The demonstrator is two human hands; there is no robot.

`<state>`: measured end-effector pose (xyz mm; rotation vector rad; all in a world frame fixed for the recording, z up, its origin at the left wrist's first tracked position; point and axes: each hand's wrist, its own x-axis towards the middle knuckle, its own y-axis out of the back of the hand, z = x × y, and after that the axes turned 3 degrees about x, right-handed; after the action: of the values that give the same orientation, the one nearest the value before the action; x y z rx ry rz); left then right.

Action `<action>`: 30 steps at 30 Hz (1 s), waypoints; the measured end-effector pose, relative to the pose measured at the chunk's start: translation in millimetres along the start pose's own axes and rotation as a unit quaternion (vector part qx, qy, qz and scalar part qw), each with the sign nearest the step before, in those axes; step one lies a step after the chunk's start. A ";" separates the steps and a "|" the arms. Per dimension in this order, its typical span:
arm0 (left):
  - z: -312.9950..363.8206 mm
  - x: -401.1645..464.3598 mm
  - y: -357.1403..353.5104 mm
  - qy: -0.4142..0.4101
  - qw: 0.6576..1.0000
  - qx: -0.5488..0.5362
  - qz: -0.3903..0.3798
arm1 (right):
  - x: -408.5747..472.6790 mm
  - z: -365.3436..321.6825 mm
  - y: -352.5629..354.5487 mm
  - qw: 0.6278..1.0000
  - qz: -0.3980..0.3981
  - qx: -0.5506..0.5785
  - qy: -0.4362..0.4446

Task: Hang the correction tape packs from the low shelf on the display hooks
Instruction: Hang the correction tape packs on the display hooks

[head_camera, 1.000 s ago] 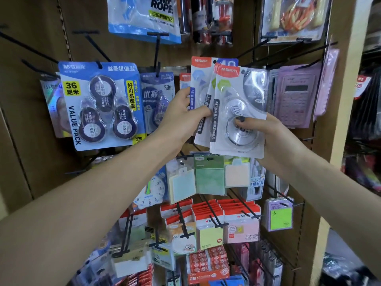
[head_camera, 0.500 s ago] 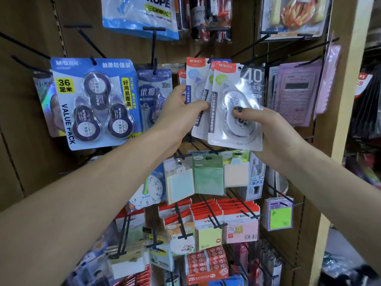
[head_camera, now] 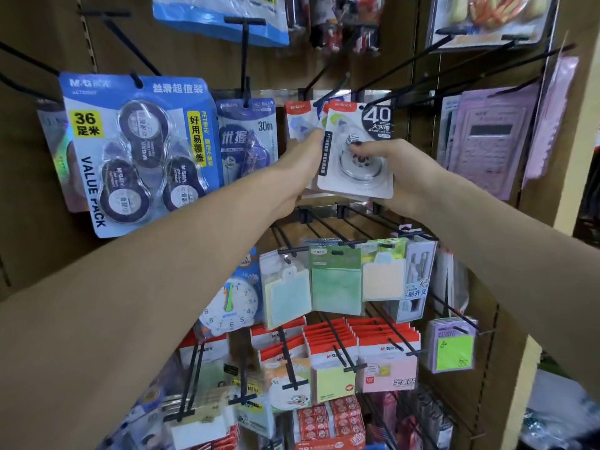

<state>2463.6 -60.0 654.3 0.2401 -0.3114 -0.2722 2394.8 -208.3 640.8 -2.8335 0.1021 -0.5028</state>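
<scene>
Head view: glossy flat correction tape packs (head_camera: pixel 355 157), clear blister over a round spool, are held fanned at hook (head_camera: pixel 328 92) height. Left hand (head_camera: pixel 300 167) clasps the rear cards; right hand (head_camera: pixel 394 170) pinches the front pack. Left of the grip, a blue value pack (head_camera: pixel 136 151) is hung.

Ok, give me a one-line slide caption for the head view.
Both hands, left hand and right hand, hold correction tape packs up to a display hook, beside a blue value pack.
</scene>
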 end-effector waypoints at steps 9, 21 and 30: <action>-16.2 -4.8 -5.5 0.032 0.999 0.032 -0.014 | 21.1 7.2 -2.3 0.999 0.042 -0.016 -0.008; -8.0 -41.0 2.6 -0.026 0.998 -0.011 -0.053 | -44.3 7.3 13.8 0.999 -0.045 0.014 -0.002; -14.0 -72.4 9.5 -0.111 0.992 -0.061 -0.024 | -74.2 9.9 16.1 0.996 -0.087 -0.011 0.020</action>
<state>2404.1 -26.9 624.5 0.0957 -0.5068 -0.3650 2328.2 -213.0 603.2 -2.8683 -0.1340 -0.5996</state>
